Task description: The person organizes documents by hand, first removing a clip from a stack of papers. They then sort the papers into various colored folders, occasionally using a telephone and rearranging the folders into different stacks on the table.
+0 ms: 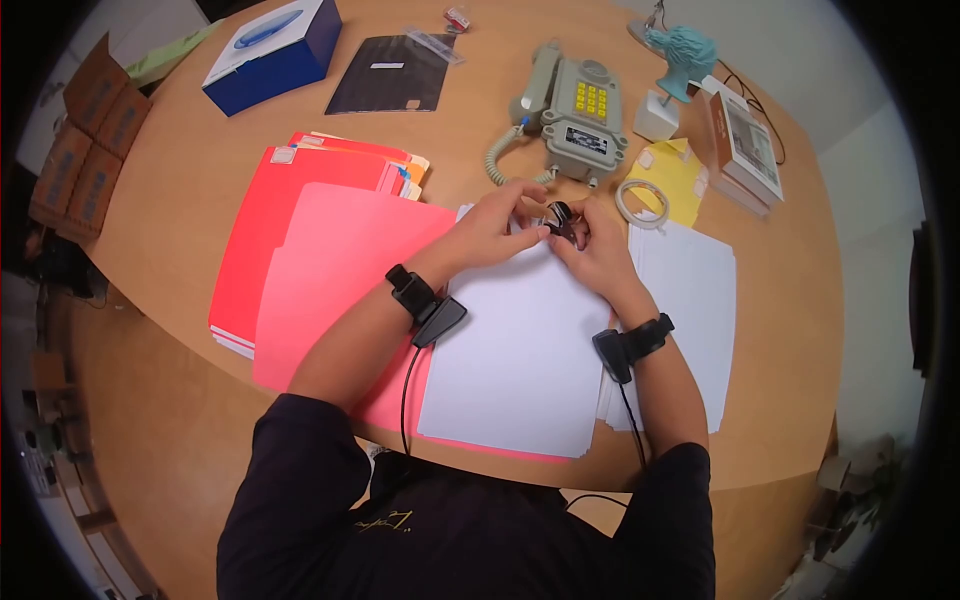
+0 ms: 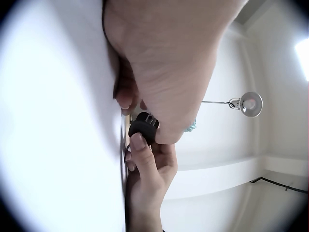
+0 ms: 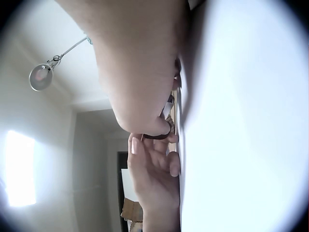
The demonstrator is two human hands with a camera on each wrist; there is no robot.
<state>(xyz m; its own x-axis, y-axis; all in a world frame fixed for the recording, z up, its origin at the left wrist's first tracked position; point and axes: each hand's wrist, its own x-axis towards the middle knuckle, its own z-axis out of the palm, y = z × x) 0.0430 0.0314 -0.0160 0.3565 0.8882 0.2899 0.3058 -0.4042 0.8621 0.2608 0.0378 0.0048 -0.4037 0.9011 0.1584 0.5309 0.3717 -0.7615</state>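
At the top edge of a white paper stack [image 1: 515,340], both hands meet around a small dark device [image 1: 562,222] with rounded black parts and bright metal. My right hand [image 1: 598,255] pinches this dark device [image 2: 144,126], its thumb pressed on one black side. From the other side my left hand [image 1: 490,230] comes in, thumb straight and fingers bent beside the metal end. In the right wrist view the left hand's fingers [image 3: 157,162] are close to the dark device [image 3: 157,137], mostly hidden behind the right hand. What the left fingertips hold I cannot tell.
Red folders [image 1: 245,230] and a pink folder [image 1: 330,250] lie left; more white paper [image 1: 690,310] lies right. Beyond stand a telephone [image 1: 585,115], tape roll [image 1: 642,203], yellow sheet [image 1: 672,180], teal bust [image 1: 685,55], books [image 1: 745,150], black folder [image 1: 385,75] and blue-white box [image 1: 275,55].
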